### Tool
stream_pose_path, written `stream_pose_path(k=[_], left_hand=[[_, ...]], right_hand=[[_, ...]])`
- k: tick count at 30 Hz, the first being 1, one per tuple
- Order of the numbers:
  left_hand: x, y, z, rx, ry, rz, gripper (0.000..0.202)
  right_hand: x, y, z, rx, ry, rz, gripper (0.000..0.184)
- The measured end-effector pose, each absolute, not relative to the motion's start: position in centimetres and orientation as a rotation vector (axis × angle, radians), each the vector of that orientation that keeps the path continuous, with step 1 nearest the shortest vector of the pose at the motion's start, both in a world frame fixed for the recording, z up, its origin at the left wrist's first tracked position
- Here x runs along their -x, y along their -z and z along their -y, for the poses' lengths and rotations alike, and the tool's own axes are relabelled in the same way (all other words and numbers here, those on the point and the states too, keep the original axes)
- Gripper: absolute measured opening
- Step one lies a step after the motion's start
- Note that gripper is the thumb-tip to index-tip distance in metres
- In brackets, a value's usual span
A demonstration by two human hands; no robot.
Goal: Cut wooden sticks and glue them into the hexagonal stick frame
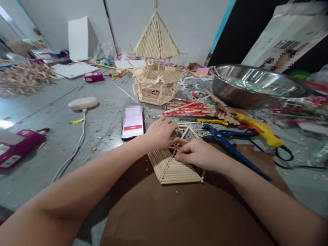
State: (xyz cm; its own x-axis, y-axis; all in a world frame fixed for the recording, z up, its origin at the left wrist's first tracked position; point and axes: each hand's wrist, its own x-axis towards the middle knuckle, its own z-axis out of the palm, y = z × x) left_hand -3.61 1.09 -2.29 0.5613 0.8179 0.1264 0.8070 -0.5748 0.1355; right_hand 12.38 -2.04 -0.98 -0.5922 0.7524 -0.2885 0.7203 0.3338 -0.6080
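A roof-shaped frame of thin wooden sticks [180, 176] rests on the brown sheet in front of me, two of its visible sides filled with rows of sticks. My left hand [162, 132] reaches over its left part, with fingers bent around the frame near its peak. Its fingertips are partly hidden behind the frame. From the right, my right hand [198, 153] pinches with thumb and forefinger at the stick rows just below the peak. Whatever lies between those fingertips is too small to make out. Bare frame sticks [194, 132] show behind the hands.
Behind stands a stick pavilion model [156, 73]. A phone [132, 124] lies left of my hands; blue cutters [230, 147], a yellow glue gun [261, 131], red-tipped sticks [189, 108] and a metal bowl [258, 90] are right. A white cable [80, 140] crosses the left side.
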Motion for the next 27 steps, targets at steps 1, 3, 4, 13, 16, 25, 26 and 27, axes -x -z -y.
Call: stream_pose_path(k=[1,3,4,13,16,25,26,27], left_hand=[[3.6,2.3,-1.1,-2.726,-0.264,-1.408,0.052],[3.5,2.4,-1.0,-2.734,-0.245,-1.395,0.050],[3.4,2.5,-1.0,-2.738,-0.237,-1.391,0.049],[3.3,2.5,-0.6,-2.765,-0.250,-1.436,0.043],[3.3,2.6,-0.5,-2.760,-0.249,-1.452,0.043],[3.0,2.5,0.0,-2.778,-0.246,-1.501,0.044],[3.0,2.6,0.0,-2.775,-0.239,-1.504,0.044],[3.0,2.6,0.0,-2.773,-0.233,-1.506,0.044]], right_hand=[[-12.4,1.0,2.1,1.400,-1.122,2.525,0.028],[-12.3,1.0,2.1,1.400,-1.132,2.513,0.027],[-12.3,1.0,2.2,1.397,-1.137,2.508,0.027],[-12.2,1.0,2.2,1.390,-1.121,2.526,0.027],[-12.1,0.9,2.2,1.377,-1.125,2.512,0.026],[-12.1,1.1,2.2,1.400,-1.163,2.475,0.026],[-12.2,1.1,2.2,1.401,-1.176,2.470,0.026],[-12.2,1.1,2.2,1.404,-1.187,2.467,0.026]])
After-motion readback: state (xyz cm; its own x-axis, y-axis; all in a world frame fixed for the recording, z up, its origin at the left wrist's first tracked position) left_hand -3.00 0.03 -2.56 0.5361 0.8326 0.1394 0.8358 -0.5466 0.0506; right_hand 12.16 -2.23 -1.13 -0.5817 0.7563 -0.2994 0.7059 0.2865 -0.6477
